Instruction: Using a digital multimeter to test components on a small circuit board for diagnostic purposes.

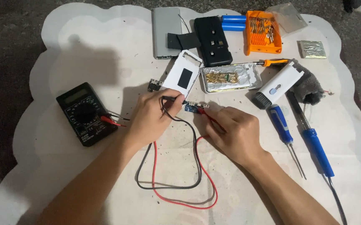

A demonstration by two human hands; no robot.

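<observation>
Along the far edge of the pale mat [84,37]: grey flat case [166,25], black battery holder [213,39], blue cells [233,23], orange bit tray [263,37], foil square [312,49]. At right: two blue-handled tools [281,125] [318,152], white brush [278,85], grey cloth [309,85], opened foil-lined shell [230,78].

A white scalloped mat [84,46] carries a multimeter [86,113] and screwdrivers [284,129].
</observation>
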